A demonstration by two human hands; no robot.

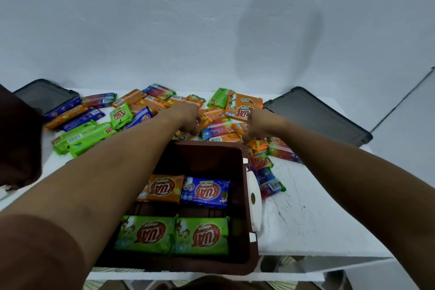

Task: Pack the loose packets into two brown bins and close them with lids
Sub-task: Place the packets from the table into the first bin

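Left lid (44, 97): flat at the far left of the white table (306, 207), set aside so filling can go on.
Dark brown shape (18, 139): at the left edge, blurred; possibly the second bin, cannot tell.
Loose packets (94, 134): heaped across the far half of the table, within reach of both arms.
Left hand (188, 117): reaches over the bin's far wall, fingers curled round an orange packet (203, 122) in the heap.
Brown bin (207, 155): near centre, open, touching the heap, probably to keep carries short. Four packets lie flat side by side, leaving much room.
Right hand (259, 125): fingers bent down into the heap; whether they pinch a packet, I cannot tell.
Right lid (317, 115): far right, flat, waiting for closing.
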